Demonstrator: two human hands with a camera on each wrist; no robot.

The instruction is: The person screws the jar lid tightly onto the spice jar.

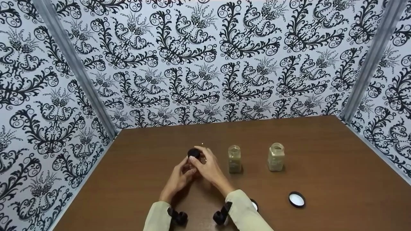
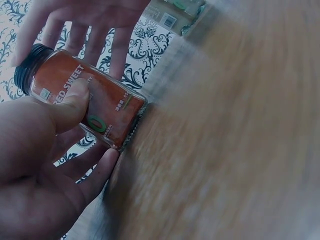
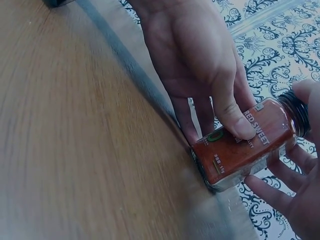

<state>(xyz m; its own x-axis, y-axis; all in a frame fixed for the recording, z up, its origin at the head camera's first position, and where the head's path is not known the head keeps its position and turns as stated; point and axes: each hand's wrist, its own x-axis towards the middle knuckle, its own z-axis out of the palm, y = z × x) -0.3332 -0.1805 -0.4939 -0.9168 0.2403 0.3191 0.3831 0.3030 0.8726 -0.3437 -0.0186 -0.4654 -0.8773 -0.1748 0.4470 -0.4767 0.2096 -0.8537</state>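
Observation:
A square glass spice jar [image 2: 100, 100] of red-orange powder, labelled "RED SWEET", is held upright near the middle of the table. My left hand [image 1: 179, 179] grips its body, the thumb [image 3: 242, 127] lying across the label. At the top sits a black screw lid [image 1: 193, 153], which my right hand [image 1: 208, 166] pinches between thumb and fingers. The right fingers also reach behind the jar in the left wrist view. In the head view, both hands hide most of the jar body.
Right of the hands stand two lidless glass jars, one with greenish powder [image 1: 234, 162] and one with paler powder [image 1: 276, 158]. A black lid [image 1: 297, 199] lies white side up at the front right. Another lid [image 1: 254, 204] is partly hidden by the right sleeve. Patterned walls surround the brown table [image 1: 321, 144].

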